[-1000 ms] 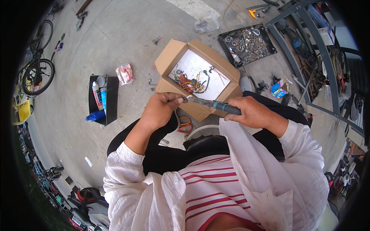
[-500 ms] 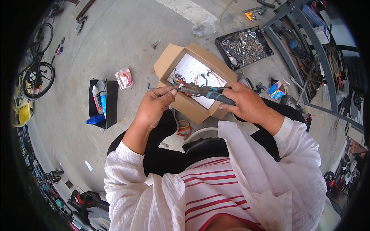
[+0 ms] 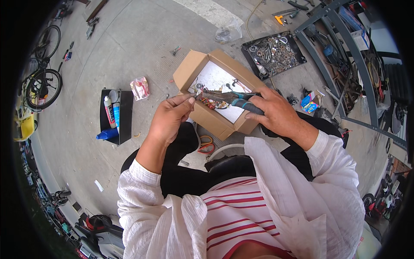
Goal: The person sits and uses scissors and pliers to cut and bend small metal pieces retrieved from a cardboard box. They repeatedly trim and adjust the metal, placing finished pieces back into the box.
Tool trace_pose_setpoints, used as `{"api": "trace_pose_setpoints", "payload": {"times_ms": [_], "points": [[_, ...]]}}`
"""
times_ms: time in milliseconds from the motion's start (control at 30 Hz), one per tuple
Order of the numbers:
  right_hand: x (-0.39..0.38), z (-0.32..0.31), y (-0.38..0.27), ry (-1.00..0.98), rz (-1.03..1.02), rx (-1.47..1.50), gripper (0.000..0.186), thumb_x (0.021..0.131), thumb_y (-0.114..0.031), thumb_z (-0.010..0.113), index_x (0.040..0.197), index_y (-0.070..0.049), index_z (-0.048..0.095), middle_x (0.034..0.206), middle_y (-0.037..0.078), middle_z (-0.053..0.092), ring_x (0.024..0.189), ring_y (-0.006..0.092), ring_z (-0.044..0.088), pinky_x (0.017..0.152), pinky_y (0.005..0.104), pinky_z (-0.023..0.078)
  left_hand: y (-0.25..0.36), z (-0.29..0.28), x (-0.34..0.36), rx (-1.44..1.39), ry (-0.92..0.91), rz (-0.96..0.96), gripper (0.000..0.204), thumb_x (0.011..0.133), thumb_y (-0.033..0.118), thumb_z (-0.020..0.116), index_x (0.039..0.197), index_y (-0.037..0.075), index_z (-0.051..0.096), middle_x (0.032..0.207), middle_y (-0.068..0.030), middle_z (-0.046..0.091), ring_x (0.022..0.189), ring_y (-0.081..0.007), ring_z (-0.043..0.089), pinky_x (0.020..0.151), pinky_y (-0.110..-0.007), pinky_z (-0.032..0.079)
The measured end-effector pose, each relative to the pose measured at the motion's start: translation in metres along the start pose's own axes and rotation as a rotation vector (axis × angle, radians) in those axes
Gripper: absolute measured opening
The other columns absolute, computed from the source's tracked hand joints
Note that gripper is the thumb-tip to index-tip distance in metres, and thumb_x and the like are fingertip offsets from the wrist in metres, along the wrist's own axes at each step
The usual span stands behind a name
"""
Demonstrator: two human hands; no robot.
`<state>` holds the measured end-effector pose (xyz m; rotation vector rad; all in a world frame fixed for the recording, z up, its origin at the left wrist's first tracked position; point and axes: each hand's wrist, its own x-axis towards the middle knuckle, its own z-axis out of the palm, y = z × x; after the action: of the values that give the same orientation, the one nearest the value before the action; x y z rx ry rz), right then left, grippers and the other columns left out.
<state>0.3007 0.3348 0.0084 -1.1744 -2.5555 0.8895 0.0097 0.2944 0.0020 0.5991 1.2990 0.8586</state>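
Over an open cardboard box (image 3: pixel 213 124), my right hand (image 3: pixel 274 108) is wrapped round the blue-and-black handles of a pair of pliers (image 3: pixel 224 97). Their worn metal jaws point left, toward my left hand (image 3: pixel 173 116). Thumb and forefinger of that hand are pinched on a small piece beside the jaw tips; it is too small to name. Inside the box, on a white bottom, lie thin coloured wires (image 3: pixel 210 103) and several small dark parts (image 3: pixel 235 83). The pliers hide part of these.
A black tray of loose hardware (image 3: pixel 276 52) lies beyond the box, near a grey metal rack (image 3: pixel 334 73). On the left stand a black bin with bottles (image 3: pixel 125 118) and a crumpled packet (image 3: pixel 139 88). Scissors (image 3: pixel 206 145) lie between my legs. A bicycle (image 3: pixel 43 82) is at far left.
The pliers have shifted slightly and their handles look closer together. My left hand has drawn a little to the left and down, its pinch still beside the jaws.
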Motion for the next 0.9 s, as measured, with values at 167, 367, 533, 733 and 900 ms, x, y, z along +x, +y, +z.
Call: {"api": "trace_pose_setpoints", "payload": {"times_ms": [167,367,533,733,900], "points": [[0.0007,-0.0002,-0.0012,-0.008,0.001,0.009,0.03,0.08,-0.028,0.071,0.099,-0.006,0.061,0.108,0.016,0.052,0.097,0.0349,0.057,0.081,0.0425,0.047,0.0006,0.0006,0.0,0.001,-0.005,0.003,0.025,0.091,0.011,0.062,0.109,-0.006,0.064,0.074,0.0024,0.056,0.06,-0.0024,0.04,0.051,-0.017,0.031],[0.0011,-0.0025,-0.0027,-0.026,0.012,0.033,0.03,0.08,-0.027,0.072,0.098,-0.006,0.061,0.105,0.015,0.053,0.096,0.0337,0.057,0.081,0.0417,0.047,0.0019,0.0021,-0.0016,0.017,-0.001,0.007,0.024,0.091,0.011,0.061,0.108,-0.006,0.065,0.074,0.0024,0.056,0.06,-0.0031,0.04,0.052,-0.017,0.032],[0.0019,-0.0043,-0.0023,-0.043,0.015,0.04,0.03,0.08,-0.027,0.071,0.097,-0.005,0.06,0.103,0.015,0.053,0.094,0.0331,0.058,0.079,0.0411,0.047,0.0019,0.0025,-0.0004,0.021,-0.006,0.005,0.023,0.091,0.01,0.061,0.108,-0.006,0.065,0.074,0.0024,0.056,0.06,-0.003,0.039,0.052,-0.017,0.031],[0.0024,-0.0061,-0.0022,-0.105,0.048,0.058,0.031,0.082,-0.028,0.07,0.096,-0.002,0.058,0.101,0.016,0.053,0.094,0.0357,0.055,0.079,0.0426,0.045,0.0016,0.0022,-0.0005,0.014,-0.007,0.004,0.022,0.091,0.009,0.06,0.106,-0.006,0.065,0.073,0.0029,0.055,0.057,-0.0025,0.038,0.051,-0.017,0.031],[0.0001,-0.0047,-0.0027,-0.2,0.047,0.073,0.03,0.084,-0.029,0.067,0.097,-0.004,0.058,0.092,0.016,0.056,0.089,0.0351,0.058,0.076,0.044,0.047,0.0038,0.0029,-0.0028,0.141,0.024,-0.04,0.022,0.093,0.012,0.059,0.106,-0.005,0.067,0.071,0.0026,0.053,0.059,-0.0039,0.038,0.053,-0.018,0.03]]}}
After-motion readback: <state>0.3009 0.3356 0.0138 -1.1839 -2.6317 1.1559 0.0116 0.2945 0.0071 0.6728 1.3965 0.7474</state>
